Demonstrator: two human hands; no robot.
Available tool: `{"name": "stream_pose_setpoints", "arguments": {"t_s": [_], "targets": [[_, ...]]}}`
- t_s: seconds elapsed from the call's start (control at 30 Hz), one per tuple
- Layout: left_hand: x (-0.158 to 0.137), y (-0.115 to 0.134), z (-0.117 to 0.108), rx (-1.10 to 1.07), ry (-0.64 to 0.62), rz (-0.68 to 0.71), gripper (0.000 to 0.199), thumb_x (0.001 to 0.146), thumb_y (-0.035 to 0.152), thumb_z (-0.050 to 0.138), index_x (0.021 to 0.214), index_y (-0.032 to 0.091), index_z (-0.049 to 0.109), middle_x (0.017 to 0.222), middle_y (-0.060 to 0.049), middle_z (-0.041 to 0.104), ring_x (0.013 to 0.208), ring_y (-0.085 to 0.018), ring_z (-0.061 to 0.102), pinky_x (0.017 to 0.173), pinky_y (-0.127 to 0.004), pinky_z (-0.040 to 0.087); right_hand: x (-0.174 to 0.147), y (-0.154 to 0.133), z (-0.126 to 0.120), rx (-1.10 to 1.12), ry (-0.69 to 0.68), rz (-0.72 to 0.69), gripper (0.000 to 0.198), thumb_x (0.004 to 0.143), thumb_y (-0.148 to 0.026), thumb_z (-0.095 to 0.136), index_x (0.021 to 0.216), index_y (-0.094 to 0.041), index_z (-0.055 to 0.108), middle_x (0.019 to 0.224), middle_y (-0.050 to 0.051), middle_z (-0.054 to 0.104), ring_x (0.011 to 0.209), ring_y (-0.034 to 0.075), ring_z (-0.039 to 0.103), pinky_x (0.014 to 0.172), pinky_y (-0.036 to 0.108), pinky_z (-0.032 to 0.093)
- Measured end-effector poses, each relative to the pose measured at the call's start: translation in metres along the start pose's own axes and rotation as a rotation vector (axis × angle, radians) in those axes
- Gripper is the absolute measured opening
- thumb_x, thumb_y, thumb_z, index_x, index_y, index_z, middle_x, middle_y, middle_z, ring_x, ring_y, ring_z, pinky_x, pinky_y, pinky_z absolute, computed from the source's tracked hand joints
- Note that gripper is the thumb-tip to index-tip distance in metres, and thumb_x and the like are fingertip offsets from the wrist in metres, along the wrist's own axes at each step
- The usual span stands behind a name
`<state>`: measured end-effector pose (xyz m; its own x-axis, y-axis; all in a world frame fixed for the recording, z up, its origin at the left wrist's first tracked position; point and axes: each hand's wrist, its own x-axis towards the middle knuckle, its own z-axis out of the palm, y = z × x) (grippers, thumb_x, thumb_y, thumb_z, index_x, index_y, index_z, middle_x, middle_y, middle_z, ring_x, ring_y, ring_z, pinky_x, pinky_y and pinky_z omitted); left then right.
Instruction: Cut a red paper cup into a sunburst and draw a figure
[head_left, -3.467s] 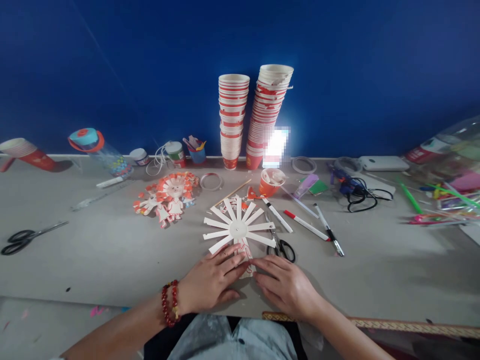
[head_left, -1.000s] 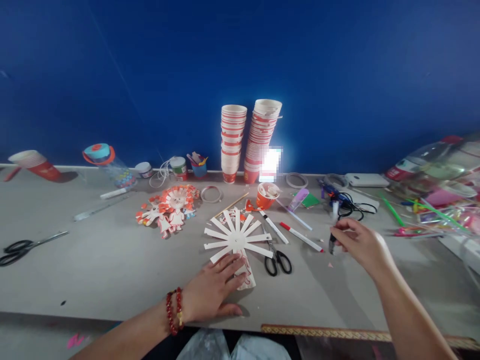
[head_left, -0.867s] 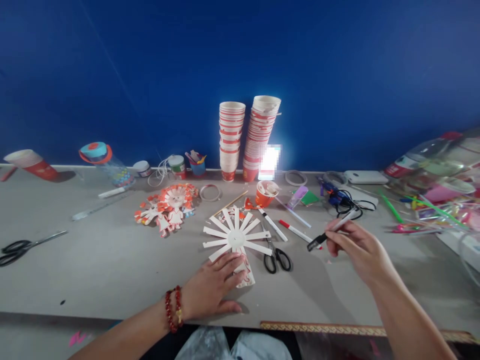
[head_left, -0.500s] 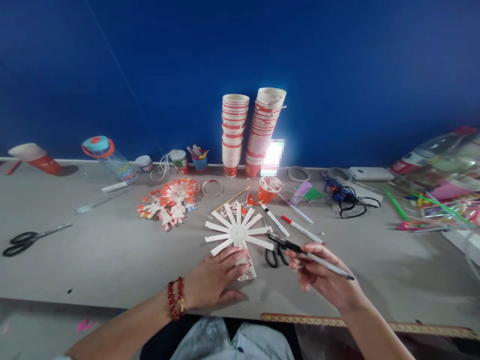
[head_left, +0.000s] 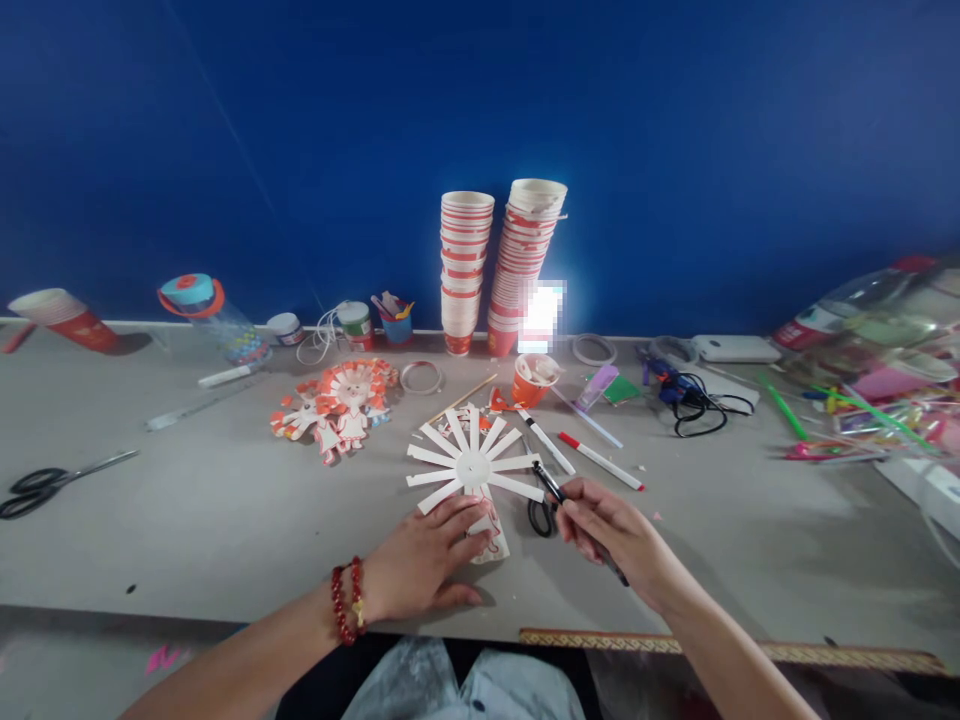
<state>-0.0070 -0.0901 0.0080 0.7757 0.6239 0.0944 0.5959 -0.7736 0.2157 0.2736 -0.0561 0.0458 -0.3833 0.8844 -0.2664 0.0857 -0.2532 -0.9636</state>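
A white paper cutout [head_left: 472,468], with strips fanning out from a round centre, lies flat on the table. Below its centre hangs a cut piece with a figure drawn in red lines [head_left: 491,540]. My left hand [head_left: 431,555] rests palm down with outstretched fingers on the lower part of the cutout. My right hand [head_left: 604,530] is closed around a dark pen [head_left: 553,488], whose front end points at the tips of the right-hand strips; I cannot tell if it touches them. Black-handled scissors [head_left: 540,518] lie partly hidden beneath the pen and cutout.
Behind the cutout stand two tall stacks of paper cups [head_left: 461,280] and an orange cup with scraps [head_left: 534,385]. Coloured paper figures [head_left: 352,400] lie left of centre. A red marker [head_left: 600,462] and a black-capped marker [head_left: 550,445] lie ahead. More scissors [head_left: 60,485] are far left.
My right hand has moved left and turned, bringing the pen closer to the strips at a steeper angle. My left hand stays on the cutout. The view has shifted slightly.
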Motion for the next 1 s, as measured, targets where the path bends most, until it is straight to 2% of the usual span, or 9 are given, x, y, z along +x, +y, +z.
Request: {"name": "stream_pose_setpoints", "arguments": {"t_s": [0.13, 0.3, 0.4, 0.57, 0.73, 0.87, 0.93, 1.0], "targets": [[0.0, 0.0, 0.001, -0.001, -0.004, -0.008, 0.066, 0.092, 0.061, 0.045, 0.145, 0.022, 0.039, 0.154, -0.009, 0.036, 0.142, -0.029, 0.03, 0.113, -0.043, 0.032, 0.003, -0.005, -0.005, -0.06, 0.049, 0.026, 0.041, 0.085, -0.059, 0.06, 0.079, -0.019, 0.053, 0.068, -0.003, 0.053, 0.049, 0.006, 0.038, 0.042, 0.017, 0.027], [0.001, 0.0, 0.0, -0.019, -0.044, -0.015, 0.067, 0.091, 0.064, 0.043, 0.145, 0.024, 0.039, 0.155, -0.008, 0.034, 0.142, -0.029, 0.03, 0.114, -0.044, 0.032, 0.011, -0.005, -0.017, -0.086, 0.013, 0.066, 0.047, 0.085, -0.062, 0.059, 0.09, -0.015, 0.064, 0.068, 0.0, 0.056, 0.05, 0.007, 0.038, 0.042, 0.018, 0.026], [0.001, 0.0, -0.001, -0.028, -0.051, -0.026, 0.066, 0.092, 0.063, 0.043, 0.144, 0.023, 0.04, 0.155, -0.008, 0.035, 0.141, -0.03, 0.031, 0.112, -0.044, 0.034, 0.013, -0.005, -0.024, -0.063, 0.016, 0.076, 0.045, 0.085, -0.06, 0.059, 0.09, -0.015, 0.065, 0.069, 0.001, 0.056, 0.05, 0.007, 0.037, 0.041, 0.018, 0.022], [0.0, 0.0, 0.001, -0.035, -0.027, -0.018, 0.067, 0.091, 0.063, 0.044, 0.145, 0.023, 0.039, 0.155, -0.008, 0.035, 0.142, -0.029, 0.03, 0.114, -0.044, 0.031, 0.016, -0.005, -0.028, -0.041, 0.11, 0.067, 0.045, 0.081, -0.06, 0.065, 0.094, -0.017, 0.064, 0.06, -0.007, 0.037, 0.044, 0.004, 0.024, 0.039, 0.017, 0.013], [0.0, 0.0, 0.0, -0.045, -0.017, -0.016, 0.066, 0.091, 0.061, 0.047, 0.145, 0.024, 0.039, 0.155, -0.008, 0.035, 0.141, -0.029, 0.031, 0.114, -0.043, 0.031, 0.022, -0.004, -0.028, -0.117, 0.151, 0.001, 0.05, 0.083, -0.066, 0.057, 0.097, -0.017, 0.062, 0.053, -0.009, 0.035, 0.039, 0.005, 0.023, 0.034, 0.018, 0.018], [0.001, -0.001, -0.001, -0.052, -0.03, -0.011, 0.068, 0.091, 0.063, 0.043, 0.146, 0.023, 0.038, 0.156, -0.008, 0.034, 0.141, -0.03, 0.031, 0.112, -0.044, 0.034, 0.026, -0.006, -0.034, -0.184, 0.102, -0.049, 0.048, 0.083, -0.064, 0.059, 0.084, -0.017, 0.062, 0.062, -0.003, 0.052, 0.045, 0.007, 0.039, 0.04, 0.02, 0.03], [0.0, -0.001, -0.001, -0.056, -0.024, -0.005, 0.068, 0.091, 0.064, 0.042, 0.146, 0.023, 0.037, 0.155, -0.008, 0.034, 0.141, -0.03, 0.031, 0.112, -0.045, 0.035, 0.028, -0.006, -0.037, -0.182, 0.111, -0.019, 0.046, 0.082, -0.062, 0.061, 0.083, -0.017, 0.062, 0.064, -0.003, 0.052, 0.045, 0.006, 0.037, 0.04, 0.019, 0.026], [0.0, -0.001, 0.0, -0.061, -0.008, -0.004, 0.068, 0.091, 0.063, 0.043, 0.146, 0.024, 0.038, 0.155, -0.008, 0.035, 0.141, -0.03, 0.031, 0.111, -0.044, 0.036, 0.03, -0.005, -0.039, -0.161, 0.161, 0.012, 0.047, 0.081, -0.064, 0.061, 0.088, -0.017, 0.063, 0.06, -0.006, 0.043, 0.043, 0.005, 0.029, 0.039, 0.019, 0.017]]}}
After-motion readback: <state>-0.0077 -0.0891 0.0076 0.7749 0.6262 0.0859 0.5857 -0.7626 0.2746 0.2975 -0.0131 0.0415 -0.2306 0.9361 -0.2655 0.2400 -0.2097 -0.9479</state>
